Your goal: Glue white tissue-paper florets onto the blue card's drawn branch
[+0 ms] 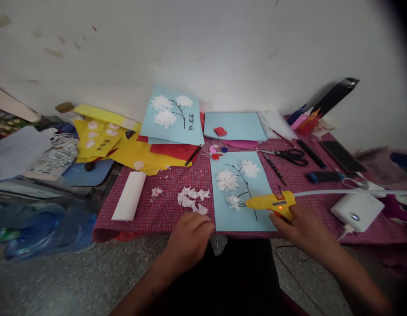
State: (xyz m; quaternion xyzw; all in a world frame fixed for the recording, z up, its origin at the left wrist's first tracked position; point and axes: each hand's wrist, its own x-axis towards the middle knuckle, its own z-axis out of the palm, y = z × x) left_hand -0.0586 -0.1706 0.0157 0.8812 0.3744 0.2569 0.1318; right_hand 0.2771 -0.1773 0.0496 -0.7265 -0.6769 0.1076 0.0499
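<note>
My right hand [304,226] grips a yellow hot glue gun [272,202] by its handle. The gun's nozzle reaches a small white paper flower [234,201] on a light blue sheet [228,221]. Two fuller white paper flowers, an upper one [250,168] and a left one [227,180], sit beside a dark drawn branch [244,177] on the same sheet. My left hand [191,235] is closed at the table's front edge, just below a heap of white paper petals [188,197]. Whatever its curled fingers hold is hidden.
A similar flower picture [172,114] leans at the back. Scissors [290,156], a black pen [274,169], a phone [342,156] and a white power box [358,210] lie to the right. At left are folded white paper [129,196] and yellow paper [131,151] on the checked tablecloth [172,221].
</note>
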